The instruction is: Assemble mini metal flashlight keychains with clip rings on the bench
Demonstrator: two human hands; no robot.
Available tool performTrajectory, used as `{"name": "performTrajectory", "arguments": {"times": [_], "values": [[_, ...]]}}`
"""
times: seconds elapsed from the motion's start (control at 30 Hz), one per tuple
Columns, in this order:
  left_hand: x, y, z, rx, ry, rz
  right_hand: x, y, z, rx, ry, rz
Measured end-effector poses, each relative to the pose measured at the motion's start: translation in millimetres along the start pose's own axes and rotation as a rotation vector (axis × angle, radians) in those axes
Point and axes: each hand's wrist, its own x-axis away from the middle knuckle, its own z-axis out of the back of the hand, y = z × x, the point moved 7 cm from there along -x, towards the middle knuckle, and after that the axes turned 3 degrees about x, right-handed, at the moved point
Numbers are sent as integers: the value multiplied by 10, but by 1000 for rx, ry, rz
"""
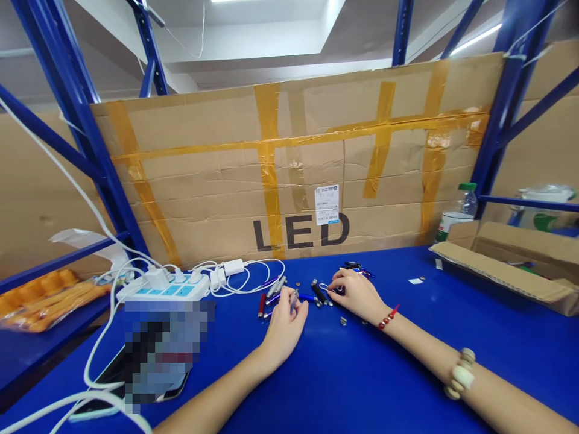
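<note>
My left hand (284, 322) is closed around a small silver pen-like metal tube (294, 298), one end of which shows above the fingers. My right hand (357, 295) reaches over the pile with bent fingers. A small dark object (339, 290) shows under its fingertips, too small to name. Around the hands lie several similar slim tubes: a red one (262, 305), a silver one (277, 286), a blue one (310, 299) and a black one (318, 292). Below the right hand sits a small silver metal piece (343, 321).
On the left are a white power strip (181, 290) with tangled cables and a phone (108, 377), partly blurred. An open cardboard box (506, 265) and a green-capped bottle (459, 214) stand at right. A taped cardboard sheet (217, 205) closes off the back of the blue table (362, 386).
</note>
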Motion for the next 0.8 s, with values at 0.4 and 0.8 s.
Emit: {"name": "performTrajectory", "arguments": {"times": [0.4, 0.8], "values": [[11, -47, 5, 13, -19, 5, -56, 126, -68, -210, 88, -12], [17, -20, 80, 58, 62, -15, 176, -566, 105, -438, 131, 367]]}}
